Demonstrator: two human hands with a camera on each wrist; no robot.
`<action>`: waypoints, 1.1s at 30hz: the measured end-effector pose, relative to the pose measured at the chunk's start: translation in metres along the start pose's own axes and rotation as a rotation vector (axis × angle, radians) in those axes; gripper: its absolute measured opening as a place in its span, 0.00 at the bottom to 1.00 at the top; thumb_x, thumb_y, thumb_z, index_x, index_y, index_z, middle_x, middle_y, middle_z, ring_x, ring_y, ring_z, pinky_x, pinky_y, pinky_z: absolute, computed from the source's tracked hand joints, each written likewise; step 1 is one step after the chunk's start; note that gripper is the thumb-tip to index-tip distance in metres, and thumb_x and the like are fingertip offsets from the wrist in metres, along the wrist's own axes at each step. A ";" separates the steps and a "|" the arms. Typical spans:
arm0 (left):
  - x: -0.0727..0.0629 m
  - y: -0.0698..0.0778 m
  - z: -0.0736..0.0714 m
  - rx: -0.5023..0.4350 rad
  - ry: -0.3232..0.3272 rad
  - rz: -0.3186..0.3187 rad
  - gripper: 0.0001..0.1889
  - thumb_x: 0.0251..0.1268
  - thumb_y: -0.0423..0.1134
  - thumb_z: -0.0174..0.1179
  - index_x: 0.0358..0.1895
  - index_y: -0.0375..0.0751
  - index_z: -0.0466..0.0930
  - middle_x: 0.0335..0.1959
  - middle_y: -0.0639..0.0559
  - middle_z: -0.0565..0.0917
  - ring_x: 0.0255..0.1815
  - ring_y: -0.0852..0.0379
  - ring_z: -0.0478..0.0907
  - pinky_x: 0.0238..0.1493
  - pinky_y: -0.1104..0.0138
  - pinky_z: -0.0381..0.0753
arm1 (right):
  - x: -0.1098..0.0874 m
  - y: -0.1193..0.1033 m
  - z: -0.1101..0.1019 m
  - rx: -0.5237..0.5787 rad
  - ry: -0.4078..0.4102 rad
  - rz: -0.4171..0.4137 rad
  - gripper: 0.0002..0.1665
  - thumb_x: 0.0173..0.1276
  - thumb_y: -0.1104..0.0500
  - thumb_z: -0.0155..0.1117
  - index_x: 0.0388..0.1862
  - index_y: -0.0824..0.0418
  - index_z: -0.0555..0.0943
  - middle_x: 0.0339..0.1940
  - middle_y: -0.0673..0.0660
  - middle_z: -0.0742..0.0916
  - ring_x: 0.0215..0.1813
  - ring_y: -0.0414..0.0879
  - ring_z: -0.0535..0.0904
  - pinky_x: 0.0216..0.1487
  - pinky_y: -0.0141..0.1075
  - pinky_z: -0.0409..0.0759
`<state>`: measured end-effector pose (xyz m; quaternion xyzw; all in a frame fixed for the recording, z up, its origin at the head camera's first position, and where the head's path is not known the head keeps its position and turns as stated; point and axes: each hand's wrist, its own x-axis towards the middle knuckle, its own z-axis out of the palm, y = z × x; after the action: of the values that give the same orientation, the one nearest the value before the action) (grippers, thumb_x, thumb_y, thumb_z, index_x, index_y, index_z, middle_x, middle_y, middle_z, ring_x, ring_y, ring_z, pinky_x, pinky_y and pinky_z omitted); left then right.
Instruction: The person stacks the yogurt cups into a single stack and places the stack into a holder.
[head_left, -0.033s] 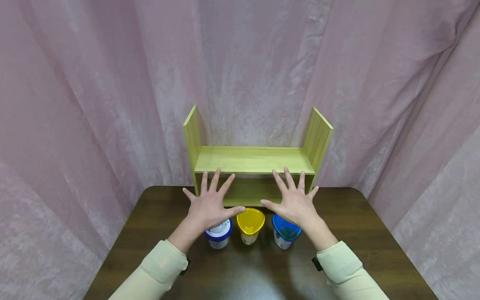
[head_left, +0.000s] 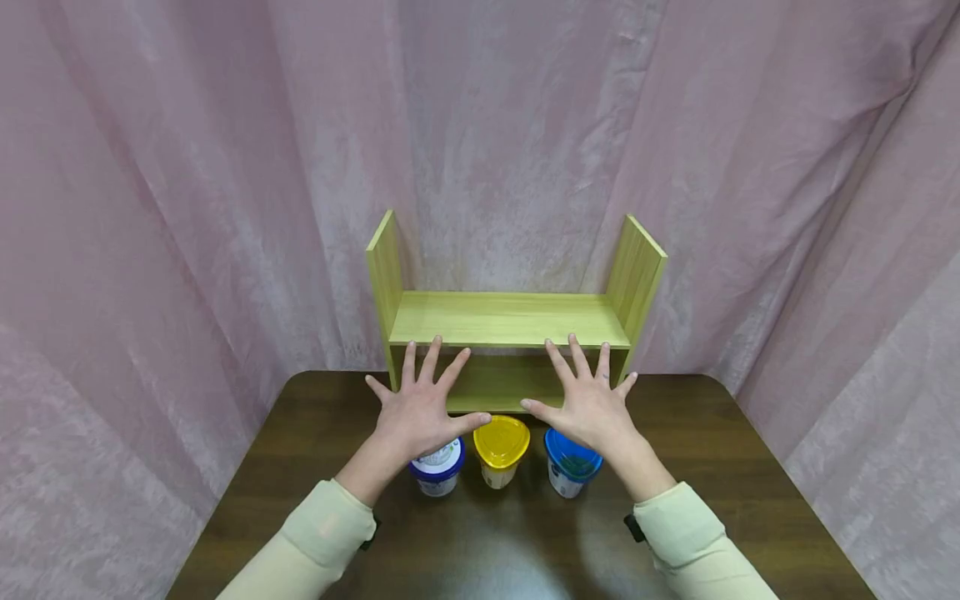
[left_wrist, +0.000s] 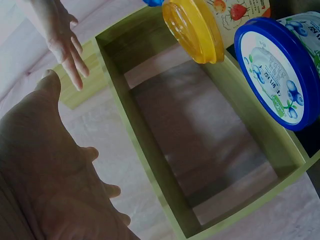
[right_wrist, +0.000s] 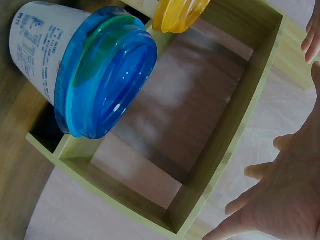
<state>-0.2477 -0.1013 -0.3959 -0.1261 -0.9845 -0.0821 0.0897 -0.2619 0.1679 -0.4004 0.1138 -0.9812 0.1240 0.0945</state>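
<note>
Both hands hang above the tubs with fingers spread wide and nothing in them. My left hand overlaps part of a white tub with a dark blue rim in the head view; blueberries are printed on its lid. My right hand partly covers a white tub with a clear blue lid. Between the two stands a tub with a yellow lid, a strawberry printed on its side in the left wrist view. The fingertips of both hands overlap the front of a pale wooden shelf.
The shelf has two upright sides, a middle board and a lower board, and stands at the back of a dark wooden table. Pink curtains hang behind and on both sides. The tubs stand in a row before the shelf.
</note>
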 end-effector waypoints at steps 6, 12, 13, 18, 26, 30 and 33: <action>-0.002 -0.001 0.001 -0.004 0.002 -0.002 0.53 0.52 0.86 0.44 0.82 0.70 0.45 0.84 0.49 0.38 0.81 0.34 0.32 0.54 0.15 0.41 | -0.003 0.001 0.002 -0.012 -0.007 -0.005 0.61 0.61 0.16 0.49 0.85 0.41 0.45 0.84 0.60 0.49 0.78 0.77 0.35 0.58 0.85 0.33; -0.007 -0.007 0.008 -0.014 0.022 0.013 0.52 0.54 0.84 0.48 0.81 0.68 0.51 0.84 0.49 0.44 0.81 0.35 0.37 0.59 0.18 0.43 | -0.010 0.006 0.006 -0.006 -0.014 -0.003 0.60 0.62 0.19 0.52 0.84 0.43 0.47 0.84 0.60 0.51 0.78 0.78 0.40 0.59 0.85 0.39; -0.008 -0.009 0.009 -0.014 0.034 0.018 0.51 0.54 0.84 0.48 0.81 0.68 0.52 0.83 0.48 0.46 0.81 0.35 0.39 0.59 0.18 0.44 | -0.011 0.007 0.007 -0.002 -0.010 -0.003 0.59 0.62 0.19 0.53 0.84 0.43 0.48 0.84 0.61 0.52 0.78 0.78 0.41 0.59 0.85 0.39; -0.012 -0.017 0.020 -0.106 0.074 0.033 0.47 0.58 0.79 0.54 0.79 0.65 0.57 0.81 0.48 0.54 0.80 0.36 0.47 0.62 0.21 0.51 | -0.014 0.013 0.013 0.036 0.001 -0.007 0.58 0.63 0.20 0.54 0.84 0.44 0.52 0.83 0.61 0.55 0.77 0.78 0.45 0.60 0.85 0.41; -0.023 -0.038 0.056 -0.268 0.013 -0.010 0.45 0.61 0.72 0.59 0.79 0.61 0.57 0.80 0.46 0.57 0.78 0.35 0.52 0.61 0.24 0.58 | -0.022 0.024 0.030 0.158 0.006 -0.017 0.53 0.64 0.26 0.62 0.81 0.45 0.58 0.82 0.61 0.60 0.77 0.75 0.52 0.61 0.82 0.50; -0.029 -0.047 0.075 -0.349 -0.052 -0.062 0.47 0.59 0.71 0.63 0.79 0.60 0.56 0.81 0.46 0.56 0.78 0.34 0.52 0.58 0.21 0.57 | -0.028 0.031 0.043 0.169 0.003 -0.022 0.52 0.63 0.29 0.66 0.80 0.46 0.61 0.80 0.62 0.62 0.75 0.74 0.57 0.60 0.81 0.56; -0.033 -0.053 0.087 -0.400 -0.088 -0.101 0.50 0.57 0.72 0.63 0.80 0.57 0.55 0.80 0.45 0.57 0.77 0.34 0.53 0.57 0.21 0.58 | -0.033 0.035 0.050 0.171 0.000 -0.017 0.52 0.61 0.28 0.67 0.79 0.47 0.63 0.79 0.63 0.64 0.74 0.73 0.60 0.60 0.80 0.59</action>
<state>-0.2441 -0.1436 -0.4937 -0.0953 -0.9566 -0.2748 0.0157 -0.2465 0.1948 -0.4631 0.1299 -0.9660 0.2067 0.0856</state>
